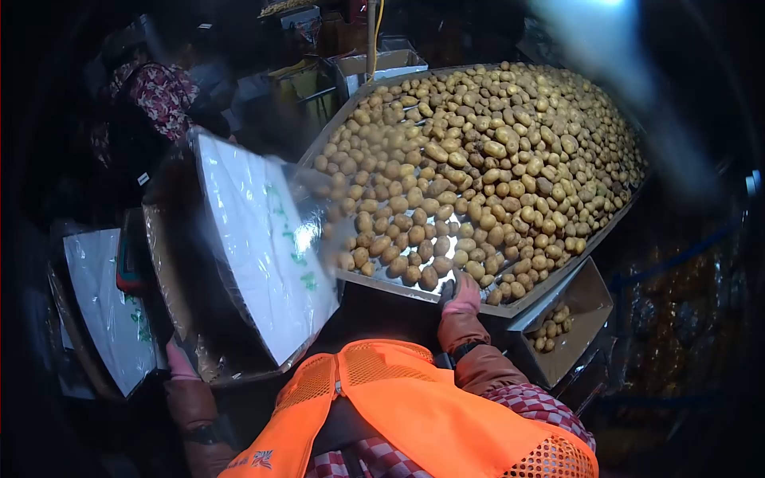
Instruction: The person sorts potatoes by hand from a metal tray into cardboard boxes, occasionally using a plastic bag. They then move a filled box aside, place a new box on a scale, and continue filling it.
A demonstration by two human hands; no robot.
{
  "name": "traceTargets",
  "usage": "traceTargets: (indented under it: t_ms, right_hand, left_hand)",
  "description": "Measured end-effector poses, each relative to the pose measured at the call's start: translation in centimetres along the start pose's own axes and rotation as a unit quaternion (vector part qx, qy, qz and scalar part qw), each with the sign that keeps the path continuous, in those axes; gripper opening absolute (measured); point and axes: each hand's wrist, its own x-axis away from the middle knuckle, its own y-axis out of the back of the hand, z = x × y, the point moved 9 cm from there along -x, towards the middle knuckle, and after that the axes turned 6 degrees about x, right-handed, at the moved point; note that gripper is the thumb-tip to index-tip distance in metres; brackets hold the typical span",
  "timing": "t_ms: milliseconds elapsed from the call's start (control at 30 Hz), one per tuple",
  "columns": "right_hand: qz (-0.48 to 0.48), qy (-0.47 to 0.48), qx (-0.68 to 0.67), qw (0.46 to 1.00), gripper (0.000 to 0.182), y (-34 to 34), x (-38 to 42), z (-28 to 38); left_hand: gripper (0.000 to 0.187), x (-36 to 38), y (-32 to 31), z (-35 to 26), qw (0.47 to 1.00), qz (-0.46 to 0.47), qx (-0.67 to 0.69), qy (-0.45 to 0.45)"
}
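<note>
My left hand (182, 361), in a pink glove, is against the near left corner of a plastic-lined cardboard box (179, 263); its fingers are mostly hidden. White paper (267, 247) with green writing shows on the box's right side, under shiny clear plastic. My right hand (462, 296), in a pink glove with dark parts, is at the near rim of a large metal-bottomed tray (390, 287). Its fingers reach up beside the nearest potatoes (429, 277), and no potato shows in its grasp. Several potatoes lie loosely spread on the shiny bottom there, with a dense heap behind.
Below the tray's right corner stands an open cardboard carton (586, 319) with several potatoes inside. Another plastic-covered box (107, 299) with white paper is at far left. A person in a patterned sleeve (163, 99) is at upper left. A post (371, 36) rises behind the tray.
</note>
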Motion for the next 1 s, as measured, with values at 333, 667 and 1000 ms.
traceTargets:
  t_ms: [333,667,1000]
  right_hand:
    - [-0.033,0.031,-0.028,0.999,0.035,1.0,0.0,1.0]
    - [0.001,0.029,-0.017,0.999,0.041,0.2,0.0,0.5]
    - [0.219,-0.236,0.056,0.945,0.029,17.9,-18.3,2.4]
  left_hand:
    - [0.037,0.4,11.1,2.6,0.947,-0.13,-0.294,-0.013]
    - [0.034,0.4,12.6,1.9,0.873,-0.156,-0.463,-0.002]
    - [0.034,-2.0,9.0,8.3,0.71,-0.129,-0.689,0.065]
